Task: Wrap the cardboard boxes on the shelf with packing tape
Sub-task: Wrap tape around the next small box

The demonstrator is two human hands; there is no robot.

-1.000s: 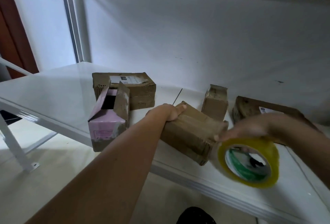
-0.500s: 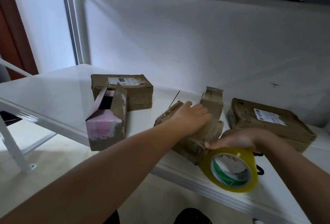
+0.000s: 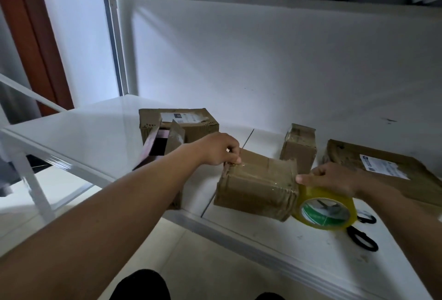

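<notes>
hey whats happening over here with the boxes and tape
A person is taping a cardboard box at the front edge of a white shelf. The left hand pinches the box's far left corner, while the right hand holds a yellow tape roll against its right end. Other boxes stand around it, and black-handled scissors lie beside the roll.

The near cardboard box point(image 3: 257, 185) is showing matt brown board under glossy clear tape, its edges frayed. The tape roll point(image 3: 326, 210) is gleaming yellowish and see-through. The shelf point(image 3: 83, 137) is looking like smooth, glossy white-painted metal. The scissors' handles point(image 3: 362, 240) are looking like matt black plastic.
</notes>
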